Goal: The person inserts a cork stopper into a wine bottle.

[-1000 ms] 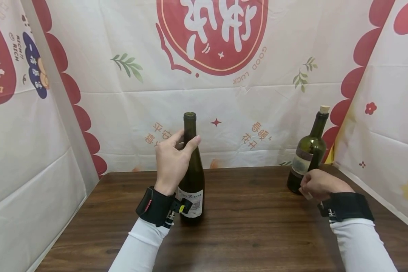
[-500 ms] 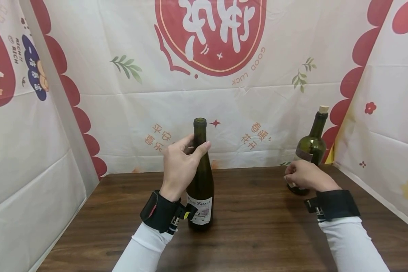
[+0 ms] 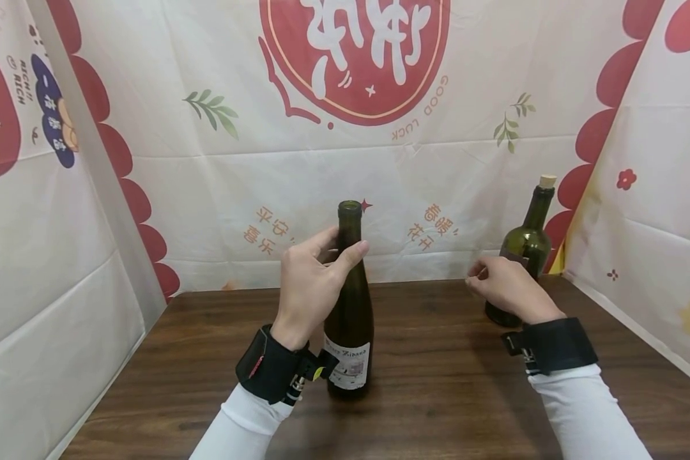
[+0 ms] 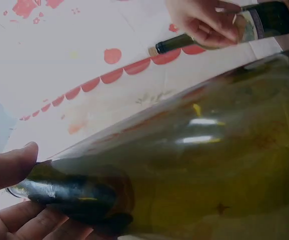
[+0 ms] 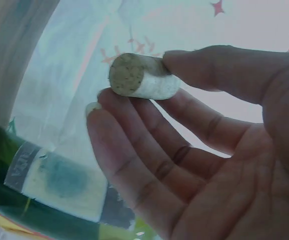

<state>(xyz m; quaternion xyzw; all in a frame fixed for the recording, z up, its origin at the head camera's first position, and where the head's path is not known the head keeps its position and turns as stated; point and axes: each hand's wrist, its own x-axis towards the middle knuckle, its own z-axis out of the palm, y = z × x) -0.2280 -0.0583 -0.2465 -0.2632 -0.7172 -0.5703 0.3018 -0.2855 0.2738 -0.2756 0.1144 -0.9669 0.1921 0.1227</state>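
Note:
My left hand [image 3: 313, 281] grips the neck of a dark green wine bottle [image 3: 351, 313] with a pale label, fingers and thumb round it below its open mouth. The bottle stands nearly upright at the middle of the table; its glass [image 4: 209, 150] fills much of the left wrist view. My right hand [image 3: 508, 287] pinches a cork [image 5: 144, 76] between thumb and fingertips, shown in the right wrist view and hidden behind the hand in the head view. Just behind that hand stands a second wine bottle [image 3: 526, 246], a cork stopper [image 3: 547, 181] in its mouth.
The brown wooden table [image 3: 425, 396] runs back to a printed cloth backdrop [image 3: 391, 172]. Cloth walls also close in the left and right sides. The second bottle is near the back right corner.
My left hand and its bottle have shifted right and a little nearer. My right hand has moved left and up, now covering part of the second bottle's label.

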